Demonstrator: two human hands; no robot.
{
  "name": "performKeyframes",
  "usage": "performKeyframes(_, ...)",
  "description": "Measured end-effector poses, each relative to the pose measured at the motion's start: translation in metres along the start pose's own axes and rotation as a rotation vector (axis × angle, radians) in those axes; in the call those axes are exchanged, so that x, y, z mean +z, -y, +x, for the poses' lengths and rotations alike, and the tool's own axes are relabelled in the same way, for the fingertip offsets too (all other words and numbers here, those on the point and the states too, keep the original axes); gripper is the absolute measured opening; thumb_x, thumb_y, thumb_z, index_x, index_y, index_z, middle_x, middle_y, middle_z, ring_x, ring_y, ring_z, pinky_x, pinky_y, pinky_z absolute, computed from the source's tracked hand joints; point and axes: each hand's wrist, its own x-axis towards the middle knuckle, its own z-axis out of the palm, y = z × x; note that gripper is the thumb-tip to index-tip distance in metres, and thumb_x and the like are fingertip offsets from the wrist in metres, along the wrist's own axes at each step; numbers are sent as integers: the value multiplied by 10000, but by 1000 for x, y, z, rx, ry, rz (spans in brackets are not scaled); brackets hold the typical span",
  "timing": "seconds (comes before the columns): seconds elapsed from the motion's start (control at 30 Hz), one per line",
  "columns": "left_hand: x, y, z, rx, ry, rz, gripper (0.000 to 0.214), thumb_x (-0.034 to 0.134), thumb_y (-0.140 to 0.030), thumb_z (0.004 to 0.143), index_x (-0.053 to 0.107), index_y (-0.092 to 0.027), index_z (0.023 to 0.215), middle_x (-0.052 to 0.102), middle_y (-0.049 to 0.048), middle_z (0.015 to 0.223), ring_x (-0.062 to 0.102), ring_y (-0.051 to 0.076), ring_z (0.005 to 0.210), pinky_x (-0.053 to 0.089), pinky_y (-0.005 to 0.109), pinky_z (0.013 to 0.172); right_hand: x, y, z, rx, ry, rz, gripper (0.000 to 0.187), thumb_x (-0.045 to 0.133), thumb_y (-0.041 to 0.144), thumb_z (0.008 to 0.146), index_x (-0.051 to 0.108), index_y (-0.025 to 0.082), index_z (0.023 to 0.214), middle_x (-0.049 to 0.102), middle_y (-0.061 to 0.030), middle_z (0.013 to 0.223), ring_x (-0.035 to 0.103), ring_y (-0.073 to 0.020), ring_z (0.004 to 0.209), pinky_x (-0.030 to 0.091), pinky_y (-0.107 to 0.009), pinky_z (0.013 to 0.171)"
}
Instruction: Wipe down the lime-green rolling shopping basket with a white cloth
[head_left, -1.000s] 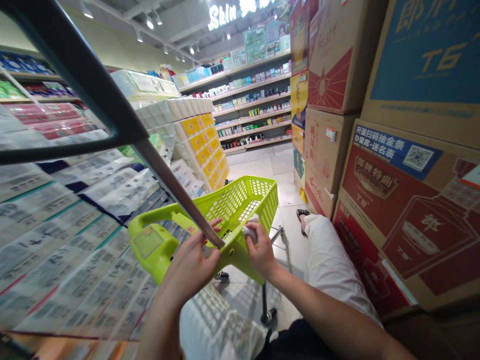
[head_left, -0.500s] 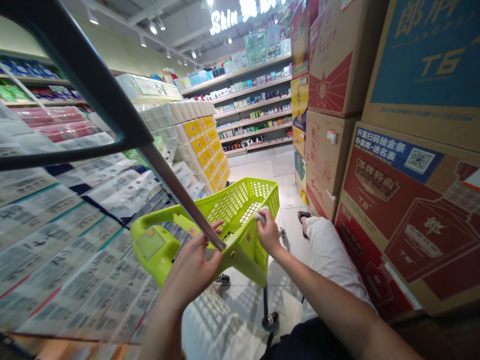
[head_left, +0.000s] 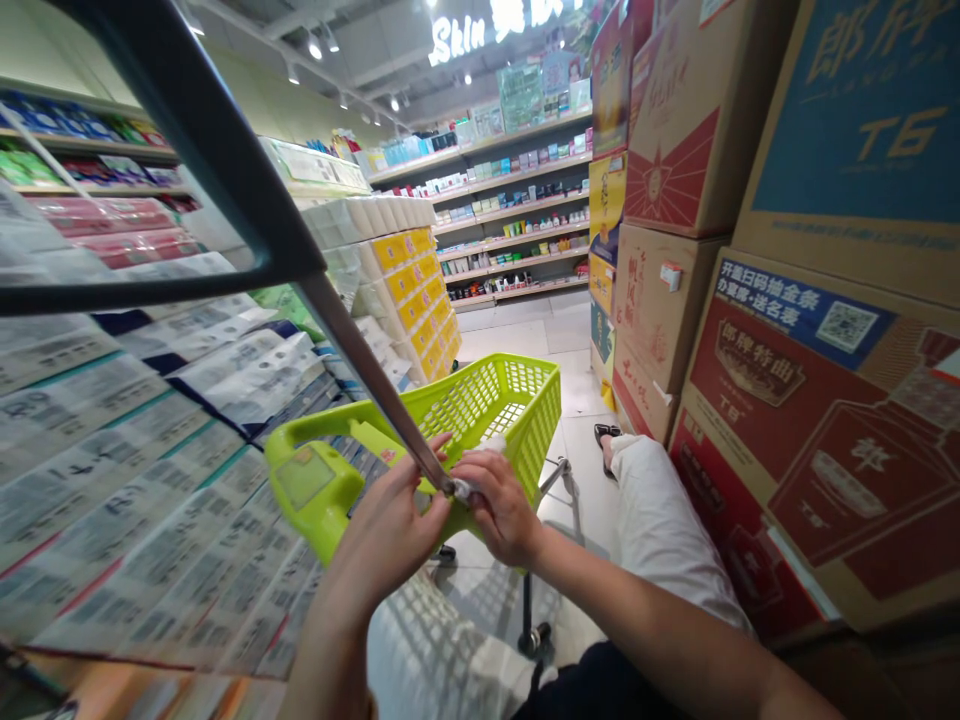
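A lime-green shopping basket cart [head_left: 517,420] stands in front of me, with a metal pole [head_left: 375,375] slanting down to its near rim. The pole leads up to a dark handle [head_left: 225,140] at the upper left. My left hand [head_left: 394,515] is closed around the pole's lower end, its fingertips showing past the far side and its thumb by the rim. My right hand [head_left: 499,500] pinches a crumpled white wipe [head_left: 465,489] against the rim at the pole's foot. Part of the wipe is hidden under my fingers.
Stacked cartons [head_left: 817,420] rise close on the right. Wrapped paper packs [head_left: 150,500] are piled on the left, with yellow packs [head_left: 412,290] beyond. Shelves of small goods [head_left: 517,215] line the back. White-trousered legs [head_left: 667,530] and a dark shoe [head_left: 606,445] show below.
My right hand has moved left and nearer with the wipe, from the basket's right rim to the pole's foot. My left hand has stayed at the pole.
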Motion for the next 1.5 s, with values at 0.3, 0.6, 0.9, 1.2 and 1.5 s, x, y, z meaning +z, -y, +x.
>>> performKeyframes(0.3,-8,1,-4,32,-25,-49,504,495,-319,813,538,-222,1305,636,72,1266,627,224,1106,503,392,990,-16,-75,-6,187,-17,-150,321,400,115,793,559,191,1061,574,-94,1088,505,-240,1089,400,-445,986)
performKeyframes(0.6,-20,14,-9,62,7,-56,467,496,-373,823,592,-202,1246,622,74,1290,632,228,1090,508,399,977,-6,-52,-6,52,144,-113,432,436,63,773,588,225,1144,601,-63,1055,517,-221,1015,393,-398,955)
performKeyframes(0.9,-25,21,-9,105,43,-68,277,500,-385,828,686,-193,902,636,76,1271,660,213,1002,541,339,899,-27,-80,-9,174,70,-311,314,438,60,752,629,203,957,615,-72,932,504,-237,946,393,-392,887)
performKeyframes(1.2,-26,31,-5,117,42,14,278,502,-424,828,678,-209,839,648,63,1257,617,258,1129,501,383,976,-14,-52,-8,39,176,-270,343,457,90,782,606,203,1069,615,-66,998,513,-222,956,377,-363,887)
performKeyframes(1.5,-41,51,-3,98,-93,-79,302,474,-492,854,625,-240,923,691,82,1108,505,293,1261,386,471,1091,-64,-107,-19,197,102,-540,268,458,79,796,637,204,951,619,-74,934,500,-240,945,372,-384,913)
